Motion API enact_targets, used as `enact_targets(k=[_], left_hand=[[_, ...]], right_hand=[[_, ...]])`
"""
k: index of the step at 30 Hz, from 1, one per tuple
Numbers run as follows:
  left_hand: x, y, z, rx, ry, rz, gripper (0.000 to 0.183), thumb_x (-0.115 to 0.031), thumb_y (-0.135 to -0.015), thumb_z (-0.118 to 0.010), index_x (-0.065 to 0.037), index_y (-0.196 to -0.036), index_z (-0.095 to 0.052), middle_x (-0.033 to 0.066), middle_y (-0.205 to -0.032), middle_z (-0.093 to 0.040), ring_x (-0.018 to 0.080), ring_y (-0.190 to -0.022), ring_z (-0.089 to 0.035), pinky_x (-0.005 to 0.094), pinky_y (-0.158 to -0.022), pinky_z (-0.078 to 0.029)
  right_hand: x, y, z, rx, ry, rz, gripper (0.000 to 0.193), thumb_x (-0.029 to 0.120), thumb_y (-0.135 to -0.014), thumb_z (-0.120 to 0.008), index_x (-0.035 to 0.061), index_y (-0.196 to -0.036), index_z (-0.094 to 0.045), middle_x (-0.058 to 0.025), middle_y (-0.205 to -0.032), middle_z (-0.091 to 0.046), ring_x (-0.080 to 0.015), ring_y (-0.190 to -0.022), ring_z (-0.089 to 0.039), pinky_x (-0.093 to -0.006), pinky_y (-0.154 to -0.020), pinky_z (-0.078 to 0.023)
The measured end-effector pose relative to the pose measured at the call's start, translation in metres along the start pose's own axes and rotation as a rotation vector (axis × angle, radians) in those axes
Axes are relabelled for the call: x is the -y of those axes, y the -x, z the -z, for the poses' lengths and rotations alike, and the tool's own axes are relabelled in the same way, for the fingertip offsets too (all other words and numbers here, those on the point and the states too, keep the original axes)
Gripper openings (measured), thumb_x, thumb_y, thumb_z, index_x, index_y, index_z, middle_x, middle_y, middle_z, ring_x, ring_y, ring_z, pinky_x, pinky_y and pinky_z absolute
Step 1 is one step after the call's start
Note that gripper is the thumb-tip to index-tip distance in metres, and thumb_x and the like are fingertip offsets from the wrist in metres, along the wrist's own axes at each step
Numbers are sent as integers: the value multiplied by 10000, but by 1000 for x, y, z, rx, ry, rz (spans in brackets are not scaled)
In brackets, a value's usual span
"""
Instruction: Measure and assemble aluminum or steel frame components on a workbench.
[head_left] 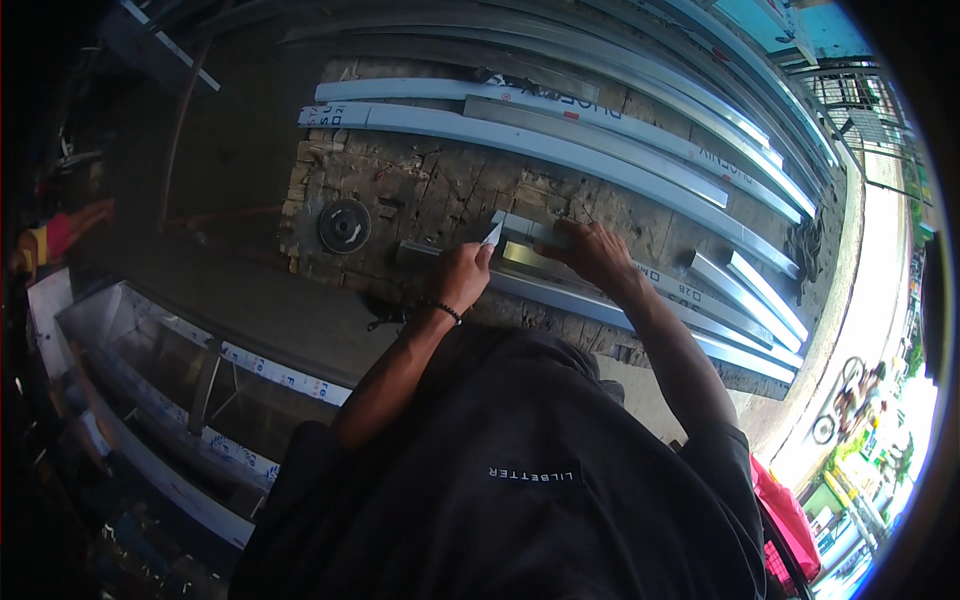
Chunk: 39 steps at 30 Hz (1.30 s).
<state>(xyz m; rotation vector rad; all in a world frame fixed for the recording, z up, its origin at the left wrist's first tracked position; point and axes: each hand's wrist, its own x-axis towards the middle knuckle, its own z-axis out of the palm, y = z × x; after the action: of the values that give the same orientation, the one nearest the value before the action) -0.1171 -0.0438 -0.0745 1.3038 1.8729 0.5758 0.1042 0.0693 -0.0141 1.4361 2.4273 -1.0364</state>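
Observation:
My left hand (465,276), with a dark beaded bracelet at the wrist, is closed in a pinch on a small pointed, pale piece (493,234); its exact kind is unclear. My right hand (597,254) curls over a short, flat grey metal piece (522,226), its thumb and fingers at the piece's right end. Just below that lies a shiny yellowish metal surface (525,257) between my hands. Under both hands runs a long silver metal tube (560,292) along the near side of the worn wooden bench (430,185). My fingers partly hide these pieces.
A round dark disc (344,226) lies on the bench's left end. Long, film-wrapped metal tubes (450,124) stretch across its far side. Short metal lengths (735,295) lie at right. A metal frame (200,400) stands lower left. Another person's arm (85,218) shows at far left.

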Motion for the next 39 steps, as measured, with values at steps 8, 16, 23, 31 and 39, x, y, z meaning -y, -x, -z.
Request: enact_targets(k=[8, 16, 23, 31, 39], left_hand=[[-12, -2, 13, 49, -24, 34, 355, -317, -1008, -570, -3, -878, -671, 259, -846, -662, 477, -850, -640, 533, -688, -500], [-17, 3, 5, 104, -71, 27, 350, -316, -1013, -557, -5, -919, -687, 262, -855, -664, 476, -862, -640, 528, -699, -503], [-22, 0, 14, 163, -57, 44, 381, -302, -1016, -572, 28, -844, -655, 262, -768, -628, 454, -742, -629, 479, -639, -462], [-19, -11, 20, 229, -55, 85, 391, -313, -1009, -571, 29, -855, -682, 258, -742, -634, 441, -732, -642, 475, -652, -464], [-18, -21, 25, 333, -63, 129, 424, -328, -1013, -561, 45, -852, -684, 240, -712, -638, 383, -693, -663, 464, -664, -464]], right_hand=[[1, 0, 7, 52, 4, -52, 461, 543, -902, -697, 138, -1121, -718, -157, -866, -742, -367, -853, -732, -477, -741, -556], [0, -1, 7, 82, -55, -83, 467, 543, -901, -697, 135, -1128, -717, -158, -893, -745, -366, -888, -730, -489, -758, -550], [-2, 2, 0, 24, -35, -31, 470, 538, -896, -704, 134, -1137, -717, -164, -884, -743, -366, -859, -733, -486, -737, -553], [-2, 3, -5, -47, 124, 22, 465, 528, -905, -694, 108, -1104, -703, -165, -858, -740, -360, -813, -734, -476, -685, -562], [-1, 6, -11, -71, 185, 24, 453, 529, -910, -687, 117, -1098, -678, -162, -817, -735, -353, -747, -733, -473, -629, -561]])
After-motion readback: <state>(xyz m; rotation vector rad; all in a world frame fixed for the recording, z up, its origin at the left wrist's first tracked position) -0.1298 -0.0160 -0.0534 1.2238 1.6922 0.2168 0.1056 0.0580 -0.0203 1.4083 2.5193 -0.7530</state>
